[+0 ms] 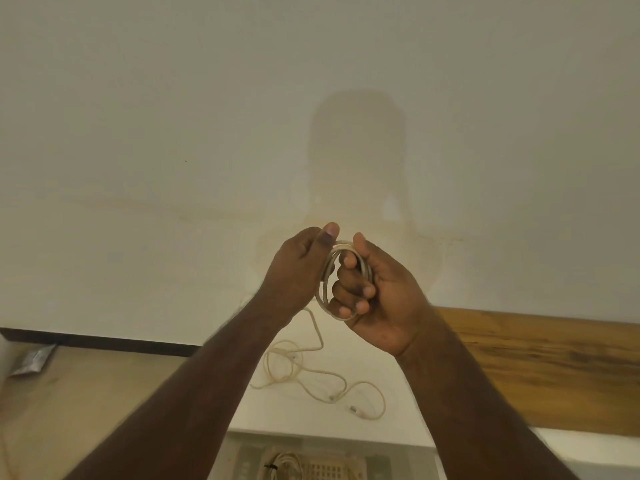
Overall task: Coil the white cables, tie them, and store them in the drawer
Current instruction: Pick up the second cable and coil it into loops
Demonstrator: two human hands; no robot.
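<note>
- Open drawer [242, 459], bottom edge of the view, below the white top: holds a bundle of pale cable [287, 464] bound with a dark tie [271, 466] on its left side; the bundle lies on a pale item with a grid of small holes [329, 471]. The drawer's contents are only partly in view and dim.
- White top [398, 393], low centre: carries loose white cable [311, 375] lying in open, untidy curves, with small connectors [353, 408] showing at the ends nearest the viewer. One strand rises from this heap toward the hands.
- Coiled white cable [341, 245], held up in front of the wall, well above the white top: several turns gathered into a ring standing roughly upright, between the two hands.
- Right hand [377, 292]: palm toward the viewer, fingers [349, 289] curled through the inside of the ring, thumb up along its far side; it grips the coil, whose turns wrap round the fingers.
- Left hand [298, 268]: back toward the viewer, fingers curled, thumb [329, 235] pressed at the top left of the ring, pinching the cable there.
- Pale wall [173, 133]: fills the upper view, bearing a soft shadow.
- Wooden panel [554, 368]: at right, behind the right forearm.
- Tan surface [86, 410]: at left, with a silvery packet [33, 360] near the dark strip [104, 341] at the foot of the wall.
</note>
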